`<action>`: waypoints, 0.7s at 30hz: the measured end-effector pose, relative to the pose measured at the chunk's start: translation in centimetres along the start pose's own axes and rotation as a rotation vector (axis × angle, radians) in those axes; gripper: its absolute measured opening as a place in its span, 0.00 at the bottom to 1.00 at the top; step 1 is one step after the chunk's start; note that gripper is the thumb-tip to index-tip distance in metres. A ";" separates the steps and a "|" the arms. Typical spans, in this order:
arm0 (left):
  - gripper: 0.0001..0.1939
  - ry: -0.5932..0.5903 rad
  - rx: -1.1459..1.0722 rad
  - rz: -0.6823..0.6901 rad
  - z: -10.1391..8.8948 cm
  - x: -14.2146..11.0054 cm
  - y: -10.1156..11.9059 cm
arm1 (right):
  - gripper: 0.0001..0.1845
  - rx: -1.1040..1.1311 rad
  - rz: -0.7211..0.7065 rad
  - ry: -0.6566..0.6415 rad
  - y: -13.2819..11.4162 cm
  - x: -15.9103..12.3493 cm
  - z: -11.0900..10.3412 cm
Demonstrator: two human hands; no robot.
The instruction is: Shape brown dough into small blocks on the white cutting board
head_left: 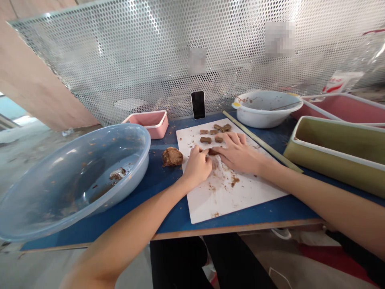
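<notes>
A small dark brown piece of clay-like dough [213, 151] lies on the white board [210, 208], mostly hidden between my hands. My left hand [199, 164] is curled, its thumb and index finger closed at the left end of this piece. From the right, my right hand [237, 154] lies over the board with fingers stretched out, touching the same piece. Beyond the fingers are several short, shaped brown pieces [205, 140]. Left of the board's edge sits a large rough lump of brown dough [172, 156]. Crumbs and smears mark the board.
A big blue basin [141, 160] with brown residue stands left, a small pink box [158, 129] behind it. A phone [198, 105] leans upright at the back. A wooden strip [261, 140], a white basin [255, 118], and a green trough [337, 156] are on the right.
</notes>
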State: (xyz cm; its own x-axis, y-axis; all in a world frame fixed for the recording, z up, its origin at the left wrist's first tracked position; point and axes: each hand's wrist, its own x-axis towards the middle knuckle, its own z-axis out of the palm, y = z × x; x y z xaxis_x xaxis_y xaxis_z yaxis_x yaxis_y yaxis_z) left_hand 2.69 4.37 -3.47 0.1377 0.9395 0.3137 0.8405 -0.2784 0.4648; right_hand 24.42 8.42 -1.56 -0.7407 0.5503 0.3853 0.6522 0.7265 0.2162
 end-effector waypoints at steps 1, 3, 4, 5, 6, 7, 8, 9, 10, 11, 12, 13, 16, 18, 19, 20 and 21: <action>0.14 0.003 0.000 0.002 0.0 0.0 0.0 | 0.22 0.005 0.004 0.000 0.0 0.0 0.0; 0.14 0.009 0.002 0.004 0.1 0.0 -0.1 | 0.22 0.019 0.007 0.004 0.1 0.0 0.1; 0.14 0.012 0.003 0.004 0.1 0.0 -0.2 | 0.22 0.027 0.009 0.008 0.1 0.0 0.2; 0.13 0.015 0.003 0.004 0.2 0.0 -0.3 | 0.22 0.035 0.010 0.012 0.2 0.0 0.3; 0.13 0.018 0.001 0.002 0.2 0.0 -0.3 | 0.22 0.041 0.013 0.015 0.3 0.0 0.3; 0.13 0.022 -0.002 0.000 0.3 0.0 -0.3 | 0.22 0.046 0.017 0.016 0.4 0.0 0.4; 0.13 0.024 -0.005 -0.002 0.3 0.0 -0.3 | 0.22 0.050 0.019 0.015 0.4 -0.1 0.5; 0.12 0.026 -0.007 -0.004 0.3 0.0 -0.3 | 0.22 0.052 0.020 0.010 0.5 -0.1 0.5; 0.12 0.027 -0.008 -0.006 0.3 0.0 -0.3 | 0.23 0.050 0.017 0.007 0.5 -0.1 0.5; 0.12 0.028 -0.007 -0.006 0.2 0.0 -0.3 | 0.23 0.045 0.011 0.004 0.5 -0.1 0.5; 0.12 0.027 -0.005 -0.006 0.2 0.0 -0.3 | 0.23 0.037 0.005 0.003 0.5 -0.1 0.5; 0.12 0.023 -0.001 -0.006 0.2 0.0 -0.2 | 0.24 0.027 -0.002 0.002 0.4 -0.1 0.4; 0.13 0.010 0.010 -0.006 0.1 0.0 -0.1 | 0.24 0.000 -0.012 0.007 0.3 -0.1 0.4; 0.13 0.005 0.018 -0.001 0.0 0.0 -0.1 | 0.23 -0.002 -0.015 0.017 0.3 -0.1 0.5; 0.14 0.005 0.022 0.002 0.1 0.0 -0.1 | 0.23 0.002 -0.017 0.022 0.3 -0.1 0.5; 0.14 0.004 0.026 0.003 0.1 0.0 -0.1 | 0.23 0.008 -0.020 0.024 0.3 -0.1 0.5; 0.14 0.003 0.029 0.003 0.1 0.0 -0.1 | 0.22 0.015 -0.021 0.024 0.3 -0.1 0.5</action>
State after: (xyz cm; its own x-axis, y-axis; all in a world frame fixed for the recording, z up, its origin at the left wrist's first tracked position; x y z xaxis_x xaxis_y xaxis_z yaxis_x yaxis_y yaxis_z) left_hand 2.63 4.38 -3.59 0.1387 0.9380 0.3177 0.8548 -0.2754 0.4398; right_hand 24.62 8.82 -2.02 -0.7503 0.5246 0.4022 0.6337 0.7441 0.2115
